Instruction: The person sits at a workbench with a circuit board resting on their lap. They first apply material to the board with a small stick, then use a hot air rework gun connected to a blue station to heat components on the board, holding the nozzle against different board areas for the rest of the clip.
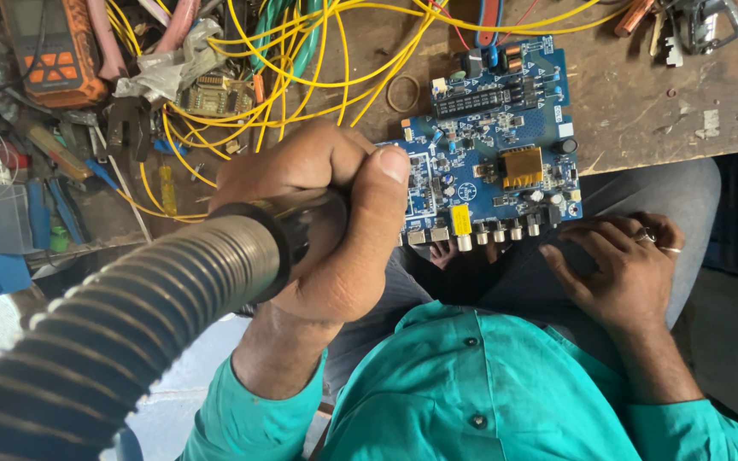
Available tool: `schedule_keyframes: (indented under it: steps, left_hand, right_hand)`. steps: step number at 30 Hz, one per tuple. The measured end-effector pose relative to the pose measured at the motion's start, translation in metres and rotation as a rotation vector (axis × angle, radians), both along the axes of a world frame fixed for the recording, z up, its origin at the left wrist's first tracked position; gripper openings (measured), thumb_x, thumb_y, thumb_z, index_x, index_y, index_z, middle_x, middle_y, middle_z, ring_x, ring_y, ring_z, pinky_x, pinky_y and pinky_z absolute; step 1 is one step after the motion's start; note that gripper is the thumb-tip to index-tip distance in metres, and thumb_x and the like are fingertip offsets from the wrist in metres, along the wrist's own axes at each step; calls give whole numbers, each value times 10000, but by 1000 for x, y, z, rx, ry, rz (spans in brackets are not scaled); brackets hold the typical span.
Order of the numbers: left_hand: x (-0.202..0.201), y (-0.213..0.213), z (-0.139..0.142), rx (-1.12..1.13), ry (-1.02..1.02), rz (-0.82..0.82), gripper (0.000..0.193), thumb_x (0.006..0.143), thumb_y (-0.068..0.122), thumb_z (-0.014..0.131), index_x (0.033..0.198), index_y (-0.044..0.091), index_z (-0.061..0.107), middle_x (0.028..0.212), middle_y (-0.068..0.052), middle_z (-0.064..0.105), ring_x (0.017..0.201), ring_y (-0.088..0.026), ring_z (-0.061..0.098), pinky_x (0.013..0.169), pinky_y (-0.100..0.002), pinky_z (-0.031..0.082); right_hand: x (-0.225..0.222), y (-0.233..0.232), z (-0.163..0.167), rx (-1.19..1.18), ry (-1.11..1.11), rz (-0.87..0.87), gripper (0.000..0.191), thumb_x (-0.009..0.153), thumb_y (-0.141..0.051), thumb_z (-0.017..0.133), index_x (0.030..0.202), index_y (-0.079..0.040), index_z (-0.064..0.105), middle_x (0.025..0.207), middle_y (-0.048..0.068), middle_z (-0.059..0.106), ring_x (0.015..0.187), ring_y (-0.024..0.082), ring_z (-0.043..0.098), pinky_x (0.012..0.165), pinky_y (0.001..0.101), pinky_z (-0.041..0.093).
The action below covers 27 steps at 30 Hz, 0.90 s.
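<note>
My fingers (335,162) on the left hand (322,226) are wrapped tight round the black handle of a hot-air tool (296,230), thumb laid along it, w/ its ribbed grey hose (121,333) running off to the lower left. Right hand (621,269) lies flat on my lap, fingers loose and spread, gripping nothing, just beside the board's lower right corner; rings on two of them.

Counter (642,102) is worn brown wood, scratched, patchy w/ old residue. Lots of clutter on it: a tangle of yellow wires (301,60) across the top, an orange-and-black meter (49,51) top left, a small bare board (215,94) amid the wires, a brown ring (403,94), metal clips (698,26) top right. Floor below looks pale, partly hidden by my teal shirt (471,393).

The blue circuit board (493,145) sits at the counter's near edge, overhanging toward my lap, right of my left hand. It carries a gold heatsink, black chips, small caps, a yellow socket and a row of silver-tipped jacks along its near edge. Tool tip hidden behind my hand, can't tell if it touches the board.
</note>
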State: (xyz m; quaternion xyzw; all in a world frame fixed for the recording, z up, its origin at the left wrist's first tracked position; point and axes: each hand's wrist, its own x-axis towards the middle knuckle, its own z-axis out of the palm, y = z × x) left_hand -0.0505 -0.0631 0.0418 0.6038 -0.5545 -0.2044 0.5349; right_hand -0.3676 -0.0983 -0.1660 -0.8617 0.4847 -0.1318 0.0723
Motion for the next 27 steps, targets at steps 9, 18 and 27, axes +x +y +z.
schedule_keyframes:
  steps: [9,18,27]
  left_hand:
    - [-3,5,6,62,-21,21,279,1007,77,709,775,32,560,703,-20,643,571,-36,524,516,-229,455]
    - [-6,4,10,54,19,-16,289,997,32,699,755,25,542,693,-25,648,547,-31,527,509,-226,446]
    - [-11,0,5,-5,-1,-33,287,1021,20,706,783,27,546,718,-39,661,557,-41,560,518,-216,478]
  right_hand:
    - [0,1,1,-7,-4,13,268,947,-442,783,990,-180,756,1078,-54,749,1091,133,663,1165,398,317]
    - [-2,1,-1,-11,18,7,279,935,-452,786,1007,-184,761,1072,-47,753,1088,139,664,1154,403,315]
    - [-3,0,1,-3,-7,10,268,937,-438,787,1022,-185,763,1071,-42,751,1094,135,665,1165,406,325]
